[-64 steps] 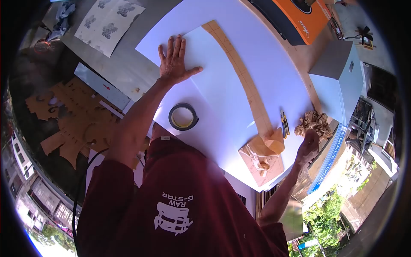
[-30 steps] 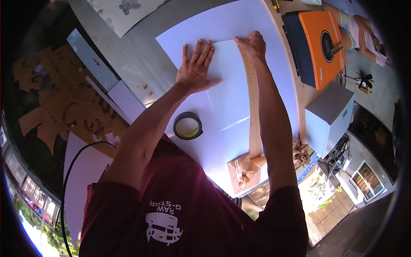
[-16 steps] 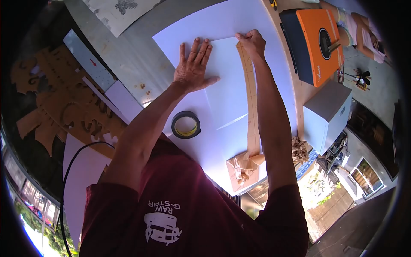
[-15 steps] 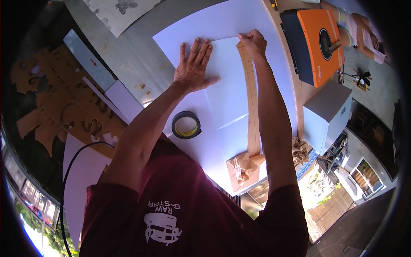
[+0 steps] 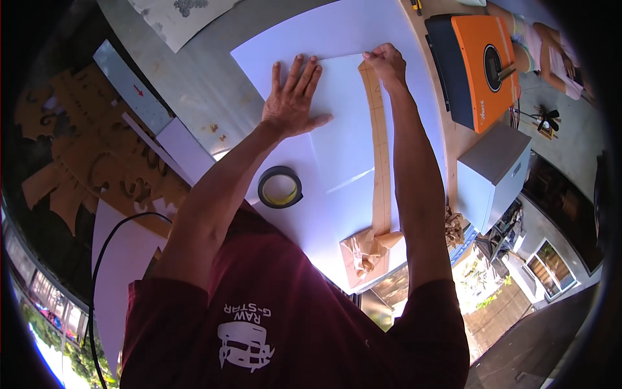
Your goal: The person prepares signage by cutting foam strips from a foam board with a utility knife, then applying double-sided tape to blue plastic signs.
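My left hand [image 5: 295, 97] lies flat with fingers spread, across the left edge of a smaller white sheet [image 5: 343, 142] on a large white sheet [image 5: 278, 42]. At the smaller sheet's top right corner is my right hand [image 5: 382, 61], thumb and fingers pinched together; what lies between the fingertips is too small to make out. A long brown paper strip [image 5: 379, 142] with pencil lines runs down the sheet beside my right forearm. Crumpled brown paper [image 5: 366, 253] sits at its lower end. A dark roll of tape [image 5: 280, 187] rests below my left hand.
An orange and black device [image 5: 479, 71] and a grey-white box [image 5: 495, 175] stand at the right. Brown cut-out pieces [image 5: 97, 149] and a black cable [image 5: 103, 253] are at the left. Another person's arm [image 5: 551, 55] shows at the top right.
The view has shifted very slightly. My right hand's fingertips have moved a little to the right along the sheet's corner; my left hand stays in place.
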`<act>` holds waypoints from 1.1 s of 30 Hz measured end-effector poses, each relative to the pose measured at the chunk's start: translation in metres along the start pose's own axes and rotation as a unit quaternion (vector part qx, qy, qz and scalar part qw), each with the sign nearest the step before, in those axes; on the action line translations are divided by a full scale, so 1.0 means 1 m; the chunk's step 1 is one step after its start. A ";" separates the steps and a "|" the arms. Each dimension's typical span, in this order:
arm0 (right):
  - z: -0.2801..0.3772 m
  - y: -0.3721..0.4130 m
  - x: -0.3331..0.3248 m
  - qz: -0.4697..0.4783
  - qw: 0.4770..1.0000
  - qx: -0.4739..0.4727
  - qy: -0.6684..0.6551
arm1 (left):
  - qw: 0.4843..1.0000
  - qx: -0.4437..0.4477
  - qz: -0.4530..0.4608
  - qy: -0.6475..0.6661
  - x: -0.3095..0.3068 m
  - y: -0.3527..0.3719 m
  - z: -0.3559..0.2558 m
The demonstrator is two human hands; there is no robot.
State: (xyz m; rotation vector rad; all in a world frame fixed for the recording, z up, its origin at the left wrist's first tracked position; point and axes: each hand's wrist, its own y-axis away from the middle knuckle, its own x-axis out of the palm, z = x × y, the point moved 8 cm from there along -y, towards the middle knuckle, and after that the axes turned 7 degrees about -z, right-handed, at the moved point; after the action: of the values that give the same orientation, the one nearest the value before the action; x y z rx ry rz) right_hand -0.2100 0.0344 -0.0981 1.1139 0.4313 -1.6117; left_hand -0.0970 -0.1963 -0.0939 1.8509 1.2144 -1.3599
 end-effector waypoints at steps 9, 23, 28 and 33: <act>-0.019 0.012 -0.007 -0.113 0.991 -0.062 -0.033 | 1.000 -0.003 -0.005 -0.001 -0.002 -0.003 0.001; 0.016 0.026 0.002 -0.173 0.974 0.056 0.134 | 1.000 -0.009 0.011 0.020 0.003 0.000 0.003; 0.019 0.026 -0.002 -0.083 0.982 0.157 0.065 | 0.999 -0.012 0.041 0.004 0.002 -0.002 0.001; -0.026 0.028 0.005 -0.133 0.972 0.177 -0.085 | 0.999 -0.011 0.020 0.027 0.003 -0.002 0.003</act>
State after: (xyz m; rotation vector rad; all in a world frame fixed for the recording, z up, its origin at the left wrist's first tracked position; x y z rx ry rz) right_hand -0.1735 0.0418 -0.1079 1.2044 0.1879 -2.0612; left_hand -0.0994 -0.1968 -0.0977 1.8980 1.2083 -1.2771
